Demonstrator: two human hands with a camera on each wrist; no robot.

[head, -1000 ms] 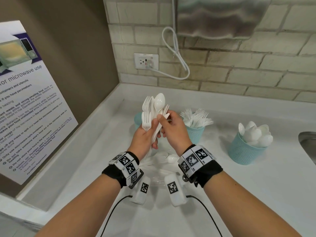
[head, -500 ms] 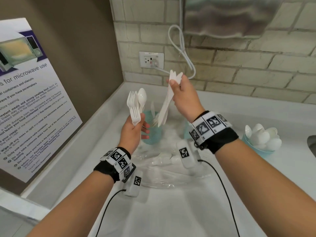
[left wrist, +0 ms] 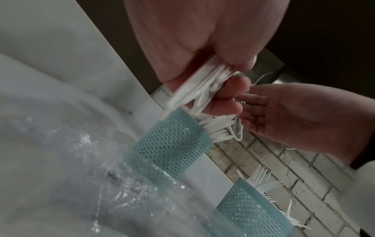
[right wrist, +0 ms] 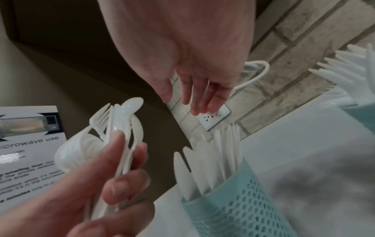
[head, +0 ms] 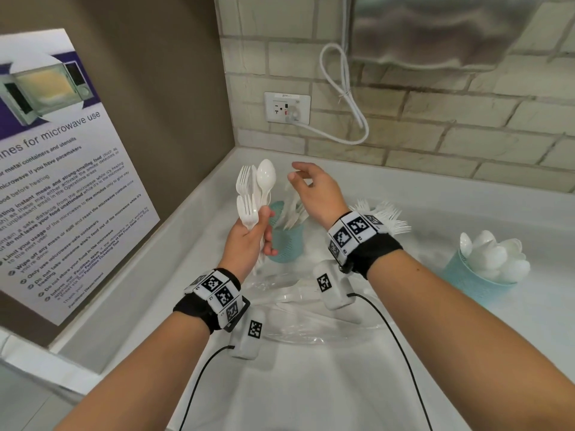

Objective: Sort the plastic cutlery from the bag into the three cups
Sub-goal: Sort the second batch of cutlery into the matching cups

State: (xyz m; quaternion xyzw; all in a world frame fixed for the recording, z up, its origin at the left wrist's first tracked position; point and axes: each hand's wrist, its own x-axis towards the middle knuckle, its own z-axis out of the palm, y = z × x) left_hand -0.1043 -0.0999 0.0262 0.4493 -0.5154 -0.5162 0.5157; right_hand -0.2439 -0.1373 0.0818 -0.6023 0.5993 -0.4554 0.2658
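My left hand (head: 249,241) grips a bunch of white plastic forks and a spoon (head: 255,191) upright, left of the teal mesh knife cup (head: 284,244). In the right wrist view the same bunch (right wrist: 119,126) sits beside the knives (right wrist: 205,162) standing in that cup (right wrist: 233,206). My right hand (head: 311,188) hovers empty above the knife cup, fingers relaxed and spread. The fork cup (left wrist: 253,213) is mostly hidden behind my right wrist; its forks (head: 389,217) stick out. The spoon cup (head: 476,281) stands at the right. The clear plastic bag (head: 311,312) lies on the counter under my wrists.
A brown side wall with a microwave-use poster (head: 56,169) closes the left. The brick back wall carries a socket (head: 287,107) with a looped white cable (head: 351,101). White counter (head: 326,393) stretches toward me.
My right hand pulled knives out of the bunch, carried them over the knife cup and let them go; it now hangs empty above the cup. The left hand kept its bunch.
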